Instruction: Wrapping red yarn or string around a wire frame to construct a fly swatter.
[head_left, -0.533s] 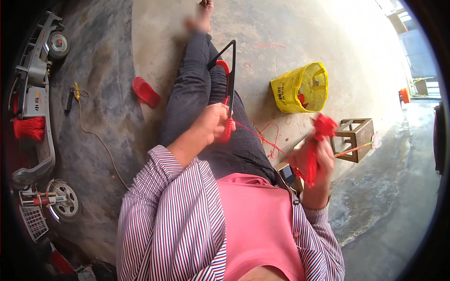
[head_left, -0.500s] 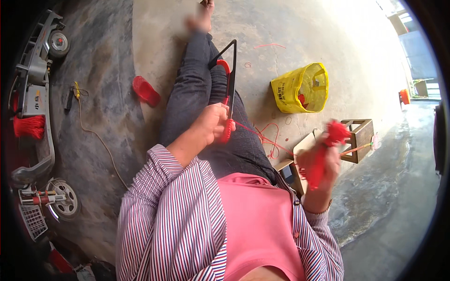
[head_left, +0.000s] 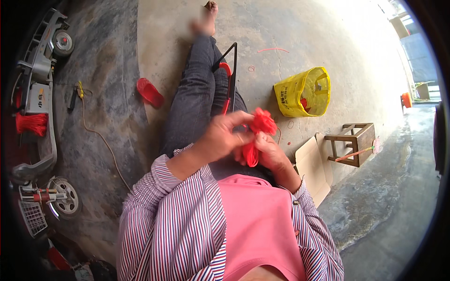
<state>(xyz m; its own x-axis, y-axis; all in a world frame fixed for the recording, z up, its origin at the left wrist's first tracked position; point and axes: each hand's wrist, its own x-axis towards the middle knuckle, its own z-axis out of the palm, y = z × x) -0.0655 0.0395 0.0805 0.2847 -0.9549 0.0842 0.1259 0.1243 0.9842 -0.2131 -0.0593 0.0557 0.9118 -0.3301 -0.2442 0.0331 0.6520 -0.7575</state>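
A bunched bundle of red cord point(head_left: 263, 122) is held over my lap, with looped strands hanging below it. My right hand point(head_left: 273, 153) is closed around its middle, thumb uppermost. From the other side my left hand point(head_left: 226, 136) reaches in, thumb and fingers pinching at the bundle's left edge; its fingertips are partly hidden by the cord. Just beyond the hands, a black angular frame point(head_left: 235, 63) with a red curved part point(head_left: 225, 69) stands along my outstretched legs, its lower end hidden behind my left hand.
Ahead to the right stands a yellow bucket point(head_left: 290, 96) with red scraps inside. Nearby are opened cardboard point(head_left: 313, 164) and a small wooden stool point(head_left: 363, 140) with a stick across it. A red slipper point(head_left: 150, 92), a cable point(head_left: 101, 133) and a wheeled vehicle point(head_left: 37, 98) are leftward.
My right hand has brought the red bundle inward from the far right to my left hand. My left hand has left the red cord at the frame's lower end and now pinches the bundle.
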